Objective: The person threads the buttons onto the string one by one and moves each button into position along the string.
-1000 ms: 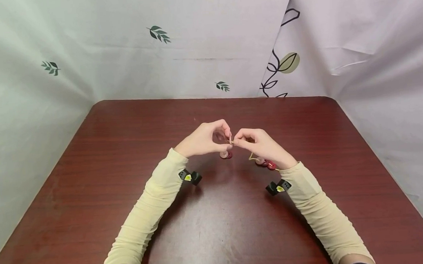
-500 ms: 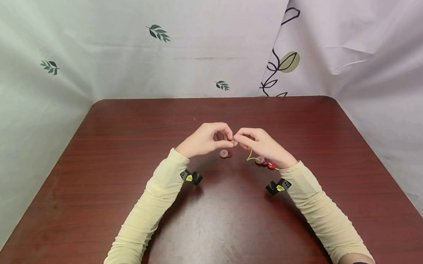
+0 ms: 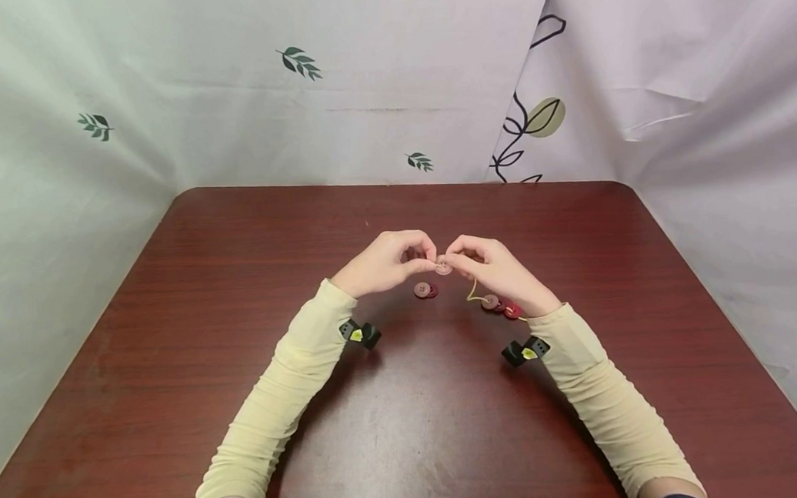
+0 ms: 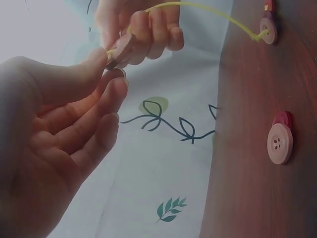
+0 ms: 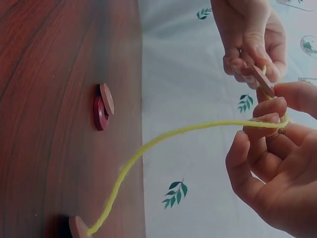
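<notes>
Between my hands, above the table, a pale pink button is held flat side up. My right hand pinches its edge with thumb and forefinger. My left hand pinches the tip of a yellow string that comes out at the button. From the button the yellow string loops over the right fingers and runs down to a strung pink button on the table. Next to that one lies a strung red button.
A loose pink button partly covers a dark red button on the table, below the left hand. The dark red wooden table reaches back to a white cloth with leaf prints.
The held button has turned from edge-on to face up and shows clearly between the fingertips. My right hand has shifted slightly up; the buttons on the table have stayed put.
</notes>
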`<state>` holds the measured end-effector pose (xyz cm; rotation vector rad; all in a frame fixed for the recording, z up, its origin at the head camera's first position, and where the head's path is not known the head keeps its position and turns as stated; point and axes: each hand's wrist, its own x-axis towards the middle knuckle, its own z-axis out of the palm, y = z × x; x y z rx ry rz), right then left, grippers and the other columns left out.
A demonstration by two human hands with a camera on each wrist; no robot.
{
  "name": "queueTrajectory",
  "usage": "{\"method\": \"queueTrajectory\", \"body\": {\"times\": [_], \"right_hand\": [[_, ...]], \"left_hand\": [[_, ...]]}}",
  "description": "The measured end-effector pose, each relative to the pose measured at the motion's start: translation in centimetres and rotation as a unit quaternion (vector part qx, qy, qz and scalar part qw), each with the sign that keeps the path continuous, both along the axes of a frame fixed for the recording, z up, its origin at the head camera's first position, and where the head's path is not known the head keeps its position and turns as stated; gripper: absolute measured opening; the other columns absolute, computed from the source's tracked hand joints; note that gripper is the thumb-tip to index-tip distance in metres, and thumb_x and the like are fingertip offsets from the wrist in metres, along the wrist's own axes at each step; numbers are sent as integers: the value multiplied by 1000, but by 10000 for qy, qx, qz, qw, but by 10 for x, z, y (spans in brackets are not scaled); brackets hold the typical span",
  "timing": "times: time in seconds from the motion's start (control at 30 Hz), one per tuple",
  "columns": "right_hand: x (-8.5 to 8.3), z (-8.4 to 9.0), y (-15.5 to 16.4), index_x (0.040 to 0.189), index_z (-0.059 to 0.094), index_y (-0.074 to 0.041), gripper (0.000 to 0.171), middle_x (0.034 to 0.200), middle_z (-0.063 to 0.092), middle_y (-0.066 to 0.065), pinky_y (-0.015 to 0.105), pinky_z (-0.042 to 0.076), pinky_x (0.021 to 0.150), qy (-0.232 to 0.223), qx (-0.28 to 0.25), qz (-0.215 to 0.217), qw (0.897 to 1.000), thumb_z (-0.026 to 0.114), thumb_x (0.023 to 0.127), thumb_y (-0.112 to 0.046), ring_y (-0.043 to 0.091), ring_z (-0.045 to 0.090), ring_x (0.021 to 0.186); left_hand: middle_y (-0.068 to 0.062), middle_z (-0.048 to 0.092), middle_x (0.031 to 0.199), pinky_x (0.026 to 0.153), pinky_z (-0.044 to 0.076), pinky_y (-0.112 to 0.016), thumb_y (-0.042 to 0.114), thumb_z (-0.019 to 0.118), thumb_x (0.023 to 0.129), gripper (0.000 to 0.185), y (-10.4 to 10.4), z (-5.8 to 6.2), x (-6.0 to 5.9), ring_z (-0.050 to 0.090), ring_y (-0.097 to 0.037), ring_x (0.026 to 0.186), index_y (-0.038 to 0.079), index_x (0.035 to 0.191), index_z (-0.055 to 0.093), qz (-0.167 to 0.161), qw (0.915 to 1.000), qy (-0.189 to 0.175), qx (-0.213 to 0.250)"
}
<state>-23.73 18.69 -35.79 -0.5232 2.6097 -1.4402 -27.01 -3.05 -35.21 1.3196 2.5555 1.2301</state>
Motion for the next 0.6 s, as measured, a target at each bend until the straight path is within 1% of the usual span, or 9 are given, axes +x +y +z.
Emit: {"method": "queueTrajectory", "body": {"times": [0.07,0.13,0.27,0.33,0.47,0.53,0.6], "right_hand": [[-1,-1,1,98,65,-11,21,69,50,2,31,46,54,-65,-32,-41,10000,61,96,-31,16,50,63],[-1,-1,2,97,65,-11,22,69,50,2,32,46,56,-113,-39,-76,9999,60,96,-31,16,50,63],[-2,-1,6,96,65,-11,22,68,50,3,29,43,59,-188,61,-90,9998,60,95,-33,18,50,63],[-3,-2,7,95,65,-12,21,68,52,6,29,43,60,-242,129,-64,9996,60,95,-32,19,51,63],[-4,-3,9,93,66,-14,20,69,54,5,30,45,60,-344,251,19,9991,60,95,-32,17,51,63],[-5,-3,10,92,66,-14,19,68,53,3,30,45,59,-401,295,78,9987,61,95,-32,19,51,63],[-5,-3,11,91,66,-13,19,68,53,2,30,44,59,-440,357,140,9983,61,95,-31,24,52,65]], "left_hand": [[-1,62,78,67,45,-28,13,69,89,7,-1,0,-1,53,-11,71,10,87,63,31,10000,-32,36],[-1,61,77,67,44,-29,12,68,89,7,-2,0,-1,52,-12,71,10,87,62,53,9999,-70,62],[-1,59,77,68,44,-30,11,67,90,7,-4,2,-1,52,-13,72,10,88,61,33,9999,-107,117],[-1,59,77,69,44,-31,11,67,90,7,-5,3,-1,52,-13,73,9,88,61,-8,9999,-87,139],[-1,59,78,69,44,-29,10,67,90,7,-7,5,-1,53,-12,73,9,88,61,-59,9999,73,140],[-1,59,78,69,44,-28,11,67,90,7,-8,5,-1,52,-11,73,10,88,61,-70,9998,131,145],[-1,59,77,68,43,-28,11,67,90,7,-9,7,-1,52,-11,72,10,88,60,-79,9997,134,167]]}}
